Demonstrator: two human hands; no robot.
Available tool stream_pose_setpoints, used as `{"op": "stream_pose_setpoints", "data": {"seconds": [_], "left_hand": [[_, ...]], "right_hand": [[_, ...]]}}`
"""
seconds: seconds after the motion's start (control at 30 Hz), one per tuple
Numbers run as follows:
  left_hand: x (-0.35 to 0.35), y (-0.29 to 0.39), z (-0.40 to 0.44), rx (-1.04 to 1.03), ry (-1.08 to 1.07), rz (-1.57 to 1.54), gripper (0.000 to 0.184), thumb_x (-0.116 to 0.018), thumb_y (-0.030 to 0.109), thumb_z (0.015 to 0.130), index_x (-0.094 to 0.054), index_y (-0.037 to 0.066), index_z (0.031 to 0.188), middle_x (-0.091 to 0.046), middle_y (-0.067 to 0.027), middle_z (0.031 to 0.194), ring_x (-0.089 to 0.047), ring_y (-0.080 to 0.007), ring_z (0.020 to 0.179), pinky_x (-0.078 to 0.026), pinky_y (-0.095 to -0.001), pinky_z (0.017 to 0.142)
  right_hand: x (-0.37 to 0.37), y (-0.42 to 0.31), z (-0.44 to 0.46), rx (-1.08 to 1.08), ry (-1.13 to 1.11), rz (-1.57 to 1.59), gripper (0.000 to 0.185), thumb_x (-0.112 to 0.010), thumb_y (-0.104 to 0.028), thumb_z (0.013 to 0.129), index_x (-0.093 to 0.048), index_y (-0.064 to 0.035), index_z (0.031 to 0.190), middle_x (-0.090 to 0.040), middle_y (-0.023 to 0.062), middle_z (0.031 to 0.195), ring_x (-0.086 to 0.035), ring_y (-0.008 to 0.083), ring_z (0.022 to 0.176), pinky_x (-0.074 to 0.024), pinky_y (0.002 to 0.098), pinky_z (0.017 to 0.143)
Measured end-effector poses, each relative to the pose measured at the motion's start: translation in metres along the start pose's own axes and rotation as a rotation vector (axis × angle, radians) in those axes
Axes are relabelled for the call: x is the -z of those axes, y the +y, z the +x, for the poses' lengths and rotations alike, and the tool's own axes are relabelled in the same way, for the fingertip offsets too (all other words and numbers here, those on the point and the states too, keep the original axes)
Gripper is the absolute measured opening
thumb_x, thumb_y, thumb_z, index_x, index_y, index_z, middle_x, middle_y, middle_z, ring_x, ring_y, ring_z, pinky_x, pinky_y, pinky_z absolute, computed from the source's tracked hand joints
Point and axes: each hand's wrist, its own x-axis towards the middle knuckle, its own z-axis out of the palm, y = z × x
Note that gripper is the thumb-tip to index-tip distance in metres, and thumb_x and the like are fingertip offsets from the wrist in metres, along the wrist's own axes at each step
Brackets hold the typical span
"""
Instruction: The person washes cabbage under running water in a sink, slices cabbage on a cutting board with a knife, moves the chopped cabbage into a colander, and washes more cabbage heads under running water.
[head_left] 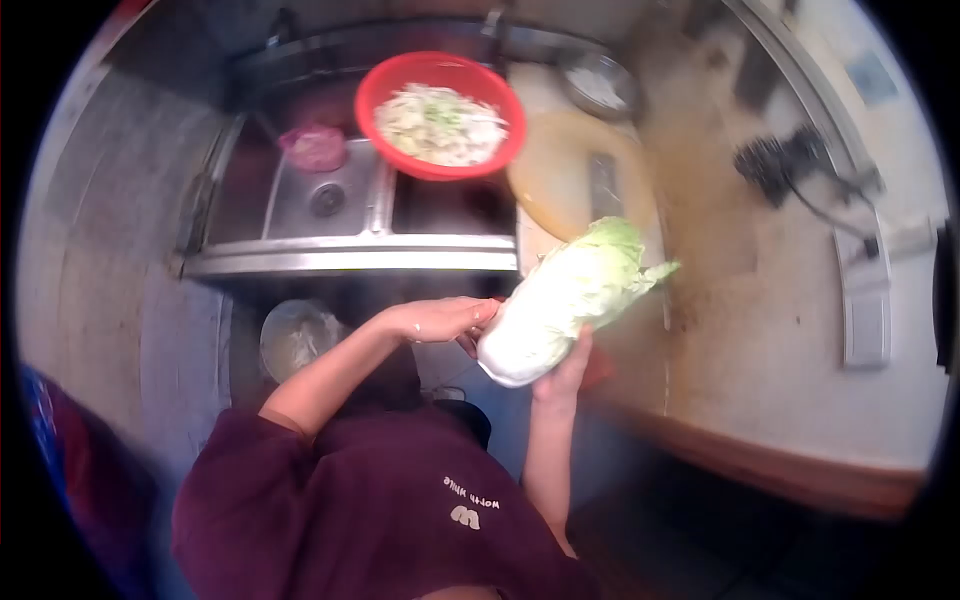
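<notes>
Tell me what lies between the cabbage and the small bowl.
In the head view, the round board lies between the cabbage and the small bowl, with a dark, knife-like thing on it.

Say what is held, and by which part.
A cabbage, by its side near the white base, in the right hand; whether the left hand grips is unclear.
</notes>
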Motion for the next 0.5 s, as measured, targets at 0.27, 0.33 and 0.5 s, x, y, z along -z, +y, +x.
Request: {"op": "stream_pose_setpoints", "data": {"seconds": [0.27,0.33,0.5], "left_hand": [[0.119,0.002,-0.109,-0.147,0.797,-0.109,0.041,-0.038,0.037,0.096,-0.053,0.004,0.115,-0.063,-0.0104,0.091,-0.061,-0.0184,0.081,-0.050,-0.0300,0.074],[0.165,-0.002,-0.122,-0.142,0.917,-0.139,0.043,-0.040,0.040,0.095,-0.055,0.003,0.113,-0.063,-0.0107,0.093,-0.061,-0.0185,0.082,-0.050,-0.0308,0.073],[0.308,-0.034,-0.129,-0.086,1.084,-0.255,0.046,-0.046,0.045,0.091,-0.056,0.004,0.110,-0.063,-0.0106,0.092,-0.060,-0.0172,0.080,-0.050,-0.0304,0.072]], "right_hand": [[-0.111,0.066,0.055,-0.275,-0.156,0.203,0.081,-0.041,-0.064,0.081,-0.034,-0.0031,0.133,-0.051,0.0253,0.117,-0.056,0.0393,0.097,-0.0486,0.0507,0.082],[-0.122,0.092,0.073,-0.350,-0.166,0.179,0.082,-0.041,-0.064,0.081,-0.033,-0.0029,0.134,-0.051,0.0258,0.118,-0.056,0.0407,0.098,-0.0488,0.0516,0.081],[-0.149,0.161,0.118,-0.541,-0.222,0.116,0.079,-0.042,-0.061,0.083,-0.032,-0.0014,0.134,-0.049,0.0250,0.122,-0.053,0.0419,0.103,-0.0472,0.0527,0.084]]}}
